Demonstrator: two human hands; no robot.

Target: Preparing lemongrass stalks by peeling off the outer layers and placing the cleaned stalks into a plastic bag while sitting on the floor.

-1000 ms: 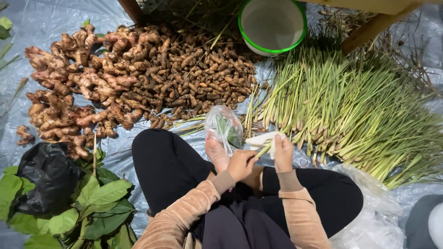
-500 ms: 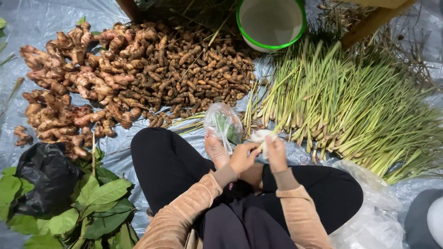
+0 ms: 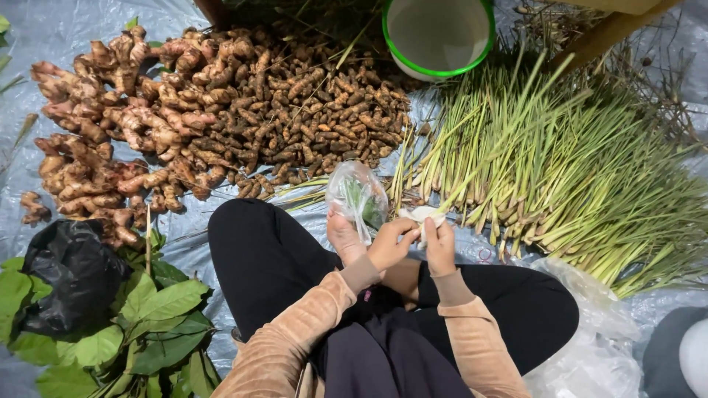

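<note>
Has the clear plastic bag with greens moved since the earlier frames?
No. The clear plastic bag with greens sits beside the bare foot, at the lemongrass pile's left edge, as before.

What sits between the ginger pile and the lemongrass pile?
Head view: a heap of small brown turmeric roots lies between the ginger and the lemongrass.

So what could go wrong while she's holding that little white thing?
The small white piece is pinched between the left hand and right hand over her lap; it might slip and fall among the lemongrass stalks. The clear plastic bag stands unsupported by her foot, so it could tip over. An elbow might also nudge the turmeric pile.
</note>
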